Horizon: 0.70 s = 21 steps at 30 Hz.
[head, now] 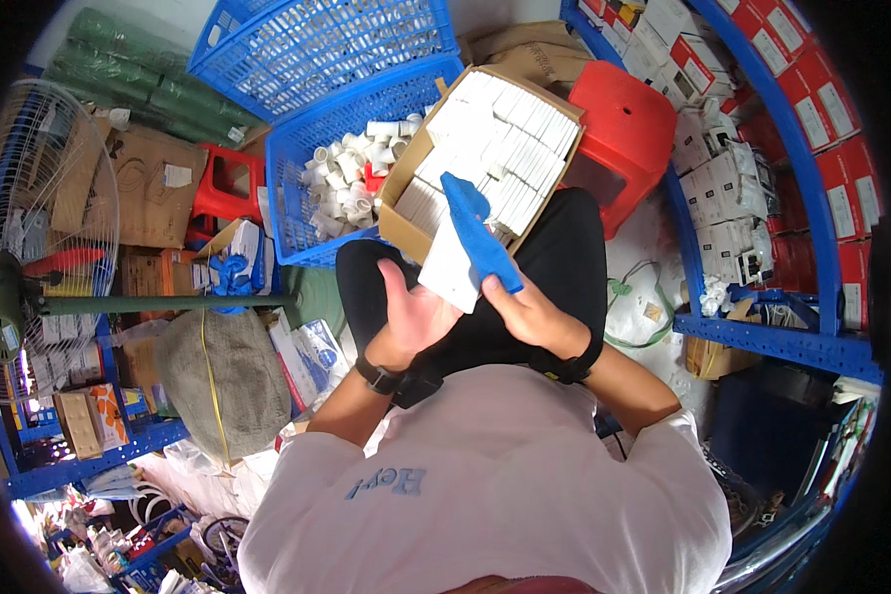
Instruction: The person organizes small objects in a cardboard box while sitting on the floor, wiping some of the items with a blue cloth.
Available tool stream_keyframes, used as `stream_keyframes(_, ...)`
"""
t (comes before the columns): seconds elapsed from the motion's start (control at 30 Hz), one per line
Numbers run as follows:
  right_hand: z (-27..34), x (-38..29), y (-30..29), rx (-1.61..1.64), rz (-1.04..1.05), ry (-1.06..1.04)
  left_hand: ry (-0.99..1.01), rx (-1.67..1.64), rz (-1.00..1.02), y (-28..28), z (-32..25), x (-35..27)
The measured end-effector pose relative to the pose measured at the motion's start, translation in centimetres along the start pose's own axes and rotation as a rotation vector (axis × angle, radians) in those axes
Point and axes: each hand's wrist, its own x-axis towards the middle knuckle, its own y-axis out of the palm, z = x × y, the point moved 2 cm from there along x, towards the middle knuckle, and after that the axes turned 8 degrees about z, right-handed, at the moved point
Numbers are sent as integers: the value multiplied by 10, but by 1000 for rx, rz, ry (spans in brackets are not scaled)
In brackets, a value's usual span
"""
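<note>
My right hand (pixel 529 308) grips a blue cloth (pixel 475 234) that lies along the edge of a flat white piece (pixel 449 271). Beneath that piece is my left hand (pixel 419 308), palm up with the thumb spread; the piece rests over its fingers, whose tips are partly hidden. Just beyond both hands, an open cardboard box (pixel 401 232) is packed with rows of flat white pieces (pixel 527 141). It stands at my knees.
A blue plastic crate (pixel 289 234) of white pipe fittings (pixel 341 174) adjoins the box on the left. Red plastic stools (pixel 624 126) stand on both sides. A green fan (pixel 4 297) is at far left, by a grey fabric-covered bundle (pixel 219 379). Blue shelving (pixel 809 185) with boxes lines the right.
</note>
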Motion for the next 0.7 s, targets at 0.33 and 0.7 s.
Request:
stream_keyframes(0.33,24,14,-3,-245,-132,-147,207,239,-314,11,18,31)
stream_keyframes(0.7,23,1,5,303,-54,-71,279,1030,-39,9,8,38)
